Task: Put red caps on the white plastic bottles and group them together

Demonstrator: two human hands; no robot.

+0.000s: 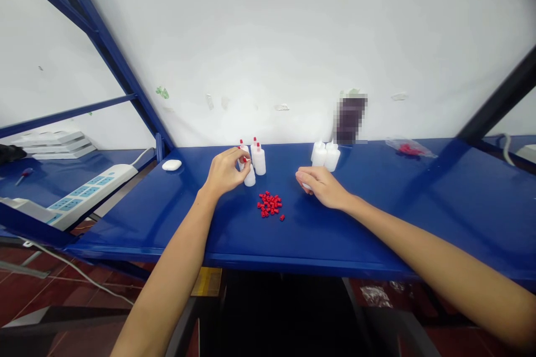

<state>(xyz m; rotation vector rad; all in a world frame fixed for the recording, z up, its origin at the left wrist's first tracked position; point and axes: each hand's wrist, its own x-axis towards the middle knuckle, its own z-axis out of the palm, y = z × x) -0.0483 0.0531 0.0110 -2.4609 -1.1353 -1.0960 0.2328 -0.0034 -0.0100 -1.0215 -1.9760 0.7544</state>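
Observation:
My left hand [226, 172] is closed in a pinch at the red tip of a white squeeze bottle [250, 178], which stands upright on the blue table [360, 223]. Just behind that hand are several more white bottles [260, 163] with red caps on their nozzles. My right hand [322, 185] is curled around a white bottle [307, 186]; only a small part of it shows between the fingers. Beyond it several white bottles [332, 159] without red caps stand close together. A loose pile of small red caps [269, 204] lies between my hands, with one cap [282, 217] slightly apart.
A clear plastic bag [410, 149] with red pieces lies at the back right. A white rounded object [171, 165] rests at the back left. A power strip [84, 194] runs beside the table's left end. A dark pixelated patch [350, 117] is at the wall.

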